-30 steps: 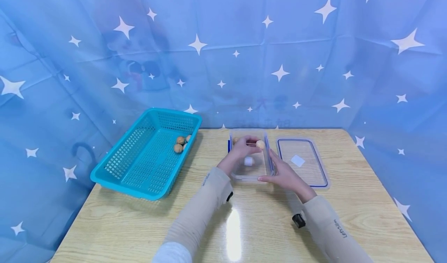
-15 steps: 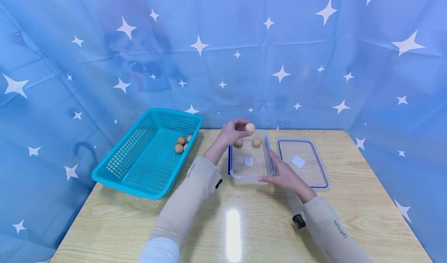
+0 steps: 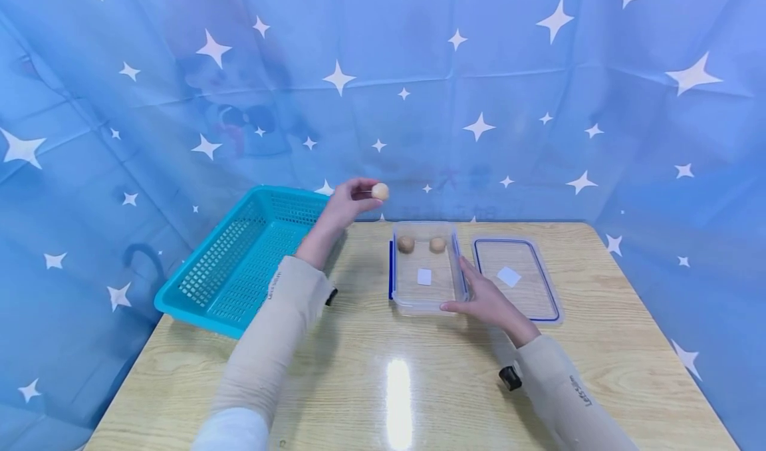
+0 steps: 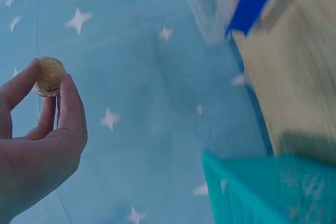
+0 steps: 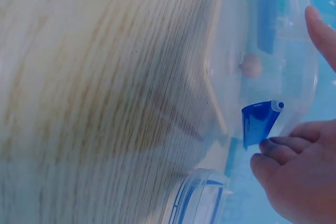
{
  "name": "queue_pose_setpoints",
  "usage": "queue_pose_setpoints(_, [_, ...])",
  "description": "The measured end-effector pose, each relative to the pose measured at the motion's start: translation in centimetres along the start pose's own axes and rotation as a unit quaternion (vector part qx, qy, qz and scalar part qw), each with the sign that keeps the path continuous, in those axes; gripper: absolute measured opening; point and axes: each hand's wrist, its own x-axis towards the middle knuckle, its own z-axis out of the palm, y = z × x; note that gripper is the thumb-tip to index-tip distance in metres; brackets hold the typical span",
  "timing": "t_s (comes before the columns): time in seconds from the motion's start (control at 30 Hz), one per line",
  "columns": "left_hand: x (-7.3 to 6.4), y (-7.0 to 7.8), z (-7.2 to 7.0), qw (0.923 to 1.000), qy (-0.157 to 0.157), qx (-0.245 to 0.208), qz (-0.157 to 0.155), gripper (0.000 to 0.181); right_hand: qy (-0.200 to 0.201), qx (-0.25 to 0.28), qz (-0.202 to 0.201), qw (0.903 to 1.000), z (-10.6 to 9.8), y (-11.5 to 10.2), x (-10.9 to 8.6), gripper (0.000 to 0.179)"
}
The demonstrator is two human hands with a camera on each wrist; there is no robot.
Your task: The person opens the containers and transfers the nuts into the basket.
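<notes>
My left hand (image 3: 347, 208) pinches a walnut (image 3: 380, 191) between thumb and fingertips, raised above the table's back edge near the basket. In the left wrist view the walnut (image 4: 50, 76) looks tan with a darker underside. My right hand (image 3: 487, 298) holds the near right corner of a clear plastic food container (image 3: 439, 291), thumb at the front rim and fingers along the right side. The right wrist view has those fingertips by a blue latch (image 5: 260, 121). Two walnuts, one left (image 3: 406, 244) and one right (image 3: 437, 245), lie at the container's far end.
A turquoise perforated basket (image 3: 239, 271) stands at the left, its right side covered by my left arm. Right of the container lies its clear lid (image 3: 519, 298) with a blue seal. A star-patterned curtain (image 3: 509, 105) hangs behind the wooden table (image 3: 455, 384).
My left hand has lifted out of the container and moved left with the walnut, toward the basket. The walnuts in the basket are now hidden behind that arm. My right hand stays put.
</notes>
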Motion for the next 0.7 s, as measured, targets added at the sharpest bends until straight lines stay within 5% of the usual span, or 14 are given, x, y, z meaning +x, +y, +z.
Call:
queue_pose_setpoints(0.4, [-1.4,-1.4,-8.3,0.9966,0.076,-0.021,-0.025,0.052,0.0,-0.002,0.003,1.0,0.0,0.0,0.0,0.115])
queue_pose_setpoints(0.7, [-2.2,-4.6,-10.9,0.9899,0.126,0.015,-0.063,0.051,0.0,-0.001,0.0,1.0,0.0,-0.1,0.0,0.114])
